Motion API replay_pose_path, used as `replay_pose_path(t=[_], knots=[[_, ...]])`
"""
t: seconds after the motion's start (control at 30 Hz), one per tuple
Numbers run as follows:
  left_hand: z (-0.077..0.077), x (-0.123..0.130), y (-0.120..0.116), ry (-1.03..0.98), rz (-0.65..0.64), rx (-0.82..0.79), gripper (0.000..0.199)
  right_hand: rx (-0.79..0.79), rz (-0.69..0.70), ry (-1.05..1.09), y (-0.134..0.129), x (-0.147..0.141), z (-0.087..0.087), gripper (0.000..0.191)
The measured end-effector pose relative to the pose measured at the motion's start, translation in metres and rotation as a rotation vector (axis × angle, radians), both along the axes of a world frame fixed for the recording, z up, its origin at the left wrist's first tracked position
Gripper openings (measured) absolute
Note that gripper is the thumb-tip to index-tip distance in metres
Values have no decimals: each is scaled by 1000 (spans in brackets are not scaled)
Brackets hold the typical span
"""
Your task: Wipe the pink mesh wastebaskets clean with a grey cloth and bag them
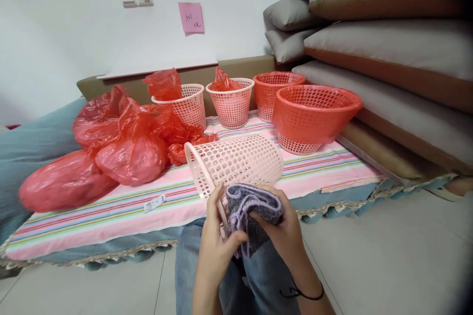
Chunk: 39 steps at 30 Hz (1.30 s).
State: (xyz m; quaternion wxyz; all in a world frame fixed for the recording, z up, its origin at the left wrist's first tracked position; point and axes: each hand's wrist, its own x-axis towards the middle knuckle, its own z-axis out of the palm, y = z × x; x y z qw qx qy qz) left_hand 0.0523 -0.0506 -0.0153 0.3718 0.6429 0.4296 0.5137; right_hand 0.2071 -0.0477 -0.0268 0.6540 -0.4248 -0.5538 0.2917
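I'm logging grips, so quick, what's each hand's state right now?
Left hand: closed on the tipped pink basket, at its rim.
Right hand: closed, holding the folded grey cloth.

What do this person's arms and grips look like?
Left grip and right grip: five-fingered human hands, no gloves. Forearms: no sleeves in view. Right wrist wears a thin black cord band with loose ends; no band on the left in view.

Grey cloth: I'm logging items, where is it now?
Head view, lower centre: the grey cloth is in the right hand, in front of the tipped pink basket.
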Motion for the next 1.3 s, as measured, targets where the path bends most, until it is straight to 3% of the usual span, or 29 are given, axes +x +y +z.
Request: replay_pose_path(t=[0.07,0.1,0.23,0.33,0.47,0.6,0.77,1.03,1.1,1.2,1.3], knots=[[0,2,-3,7,-20,-33,102,27,38,78,-5,0,5,29],[-1,4,-4,13,-8,-42,98,45,55,107,-8,0,7,27],[1,9,-5,29,99,-36,39,15,119,177,-16,2,13,24],[3,10,-6,8,97,-44,27,-78,122,175,-16,3,14,30],[3,10,-7,3,49,-96,34,-163,79,213,-11,2,10,35],[1,14,-7,-47,96,-89,50,-273,118,148,-8,6,4,38],[2,18,-5,-42,132,-121,39,-343,122,196,-9,6,0,35],[10,11,-10,43,-6,-154,52,-472,-129,436,-11,-7,2,40],[12,9,-11,88,-16,-183,46,-497,-201,491,-11,-7,-2,43],[13,8,-11,108,-39,-184,33,-481,-190,476,-8,-2,-6,43],[11,9,-10,87,-30,-162,38,-317,-143,333,-6,9,-1,44]])
